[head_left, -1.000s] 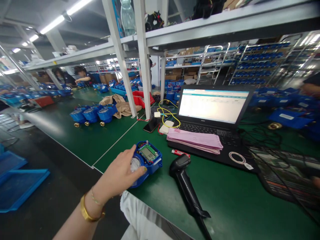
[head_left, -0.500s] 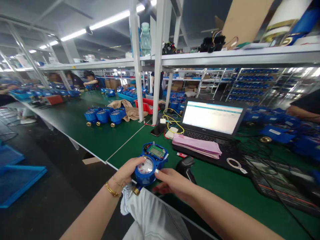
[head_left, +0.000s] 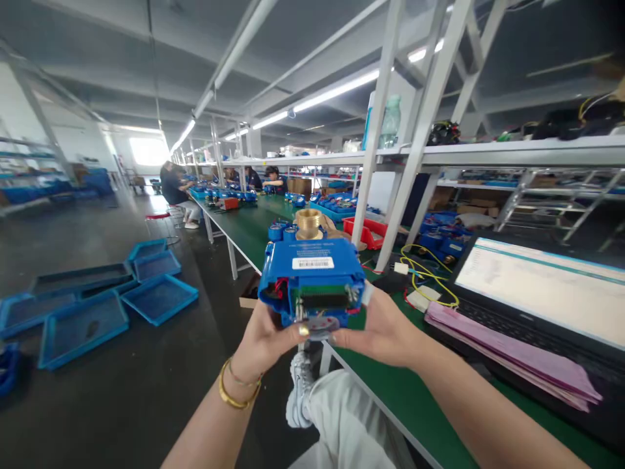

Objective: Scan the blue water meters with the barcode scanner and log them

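Between my two hands is a blue water meter (head_left: 317, 260), raised above the bench's front edge and turned so its labelled side faces up. A white barcode sticker lies on that side, and a threaded brass fitting points away from me. My left hand (head_left: 273, 342) grips its left side, the thumb at the round dial on the near side. Closed on its right side is my right hand (head_left: 383, 332), its thumb close to the left one. The exposed circuit board and red wires face me. Most fingers are hidden behind the meter.
Right of the meter, a laptop (head_left: 541, 280) stands on the green bench (head_left: 361, 378) with pink papers (head_left: 512, 355) over its keyboard. Blue trays (head_left: 161, 299) lie on the floor at left. A metal post (head_left: 378, 130) rises from the bench beside a red bin (head_left: 349, 225). People sit farther along.
The meter has been lifted off the bench edge and tipped over, from dial up to label up. Both hands now hold its sides. My view has swung left.
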{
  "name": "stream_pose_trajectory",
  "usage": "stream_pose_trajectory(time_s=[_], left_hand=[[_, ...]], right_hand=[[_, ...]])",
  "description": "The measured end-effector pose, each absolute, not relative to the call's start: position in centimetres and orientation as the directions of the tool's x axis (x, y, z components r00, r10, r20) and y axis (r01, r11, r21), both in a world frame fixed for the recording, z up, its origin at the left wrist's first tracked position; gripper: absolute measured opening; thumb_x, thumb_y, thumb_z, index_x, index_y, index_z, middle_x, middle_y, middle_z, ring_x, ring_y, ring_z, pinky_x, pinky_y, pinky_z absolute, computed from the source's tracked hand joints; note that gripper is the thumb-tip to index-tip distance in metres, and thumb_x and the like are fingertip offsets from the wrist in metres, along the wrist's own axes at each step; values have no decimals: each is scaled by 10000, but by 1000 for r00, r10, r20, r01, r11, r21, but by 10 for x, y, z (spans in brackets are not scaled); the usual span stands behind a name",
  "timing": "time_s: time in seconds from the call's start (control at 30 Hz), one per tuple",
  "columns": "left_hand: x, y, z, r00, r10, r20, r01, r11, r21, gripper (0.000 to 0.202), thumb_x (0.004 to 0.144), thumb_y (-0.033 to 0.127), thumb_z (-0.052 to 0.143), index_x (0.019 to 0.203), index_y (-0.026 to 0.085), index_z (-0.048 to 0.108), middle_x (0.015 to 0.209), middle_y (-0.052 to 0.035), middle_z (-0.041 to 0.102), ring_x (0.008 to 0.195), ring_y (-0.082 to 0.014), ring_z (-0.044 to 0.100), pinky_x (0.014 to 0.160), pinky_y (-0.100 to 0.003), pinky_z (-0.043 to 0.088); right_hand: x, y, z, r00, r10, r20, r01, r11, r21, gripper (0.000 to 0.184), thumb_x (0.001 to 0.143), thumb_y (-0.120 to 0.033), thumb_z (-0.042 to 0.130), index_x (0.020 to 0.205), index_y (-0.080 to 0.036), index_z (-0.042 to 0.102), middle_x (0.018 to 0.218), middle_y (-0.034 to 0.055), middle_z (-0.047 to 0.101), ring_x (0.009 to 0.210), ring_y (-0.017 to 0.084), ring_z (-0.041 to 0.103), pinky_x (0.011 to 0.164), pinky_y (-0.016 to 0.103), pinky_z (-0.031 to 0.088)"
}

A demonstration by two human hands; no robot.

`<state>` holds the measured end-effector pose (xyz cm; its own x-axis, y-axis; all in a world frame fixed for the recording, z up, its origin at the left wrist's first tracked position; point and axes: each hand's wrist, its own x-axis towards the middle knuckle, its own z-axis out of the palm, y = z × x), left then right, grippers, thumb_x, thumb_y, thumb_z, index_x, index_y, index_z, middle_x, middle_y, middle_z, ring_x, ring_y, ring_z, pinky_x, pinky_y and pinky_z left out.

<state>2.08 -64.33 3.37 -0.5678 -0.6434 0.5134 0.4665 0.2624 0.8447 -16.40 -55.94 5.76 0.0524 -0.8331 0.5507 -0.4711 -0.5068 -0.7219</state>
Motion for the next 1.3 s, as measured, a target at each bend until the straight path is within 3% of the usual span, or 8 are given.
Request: stream_pose_trajectory(time_s=[0.2,0.33,0.43,0.53,0.77,0.9,1.1,1.3], left_hand=[[27,-651,59,-486,-623,613,500,376,780,864,711,427,827,1401,175,373,1286,-164,544,1190,-377,517,960,-463,509],[34,-656,76,-439,-553,708,591,416,691,800,743,354,818,1395,184,387,1257,-126,575,1156,-327,553,1009,-413,482],[40,-657,81,-513,-585,628,492,399,773,769,780,336,795,1403,181,372,1241,-131,586,1142,-318,565,978,-398,504],[44,-658,80,-428,-571,700,553,448,703,651,766,328,803,1302,165,472,1216,-120,602,1133,-315,571,973,-385,511],[37,-663,91,-425,-580,695,530,463,710,586,770,340,783,1248,170,489,1204,-102,607,1107,-283,584,935,-326,511],[30,-661,93,-437,-620,651,458,469,755,592,742,350,795,1209,172,478,1137,-76,619,1040,-251,599,867,-284,511],[13,-663,83,-499,-666,554,296,470,832,655,738,475,755,1201,158,419,1144,-95,584,1055,-278,568,908,-355,474],[2,-656,77,-472,-720,508,239,451,860,641,689,464,772,1148,152,451,1082,-84,596,996,-273,574,858,-352,473]], right_hand=[[-155,-575,81,130,-779,613,-470,-593,-654,707,733,-321,757,1360,-211,448,1227,82,612,1092,280,583,958,414,469],[-147,-583,96,91,-793,602,-459,-570,-681,642,684,-335,771,1249,-158,522,1098,99,660,966,287,628,867,428,514],[-141,-585,103,133,-797,589,-393,-588,-707,689,699,-334,776,1302,-175,486,1136,93,650,991,274,623,875,410,516],[-137,-587,106,128,-773,621,-380,-617,-689,681,694,-333,791,1295,-197,502,1150,83,648,999,276,624,870,403,521],[-142,-598,103,133,-788,601,-273,-612,-742,655,681,-462,811,1201,-182,527,1115,93,647,954,272,644,825,401,552],[-149,-603,90,158,-815,557,-124,-576,-808,661,687,-505,810,1195,-191,527,1099,92,646,938,263,648,806,390,552],[-157,-604,62,168,-844,509,128,-493,-861,639,663,-509,835,1136,-192,544,1165,104,625,1056,279,613,906,419,513],[-160,-596,45,93,-871,482,192,-459,-867,636,643,-491,855,1115,-188,553,1102,99,658,1031,275,626,942,443,492]])
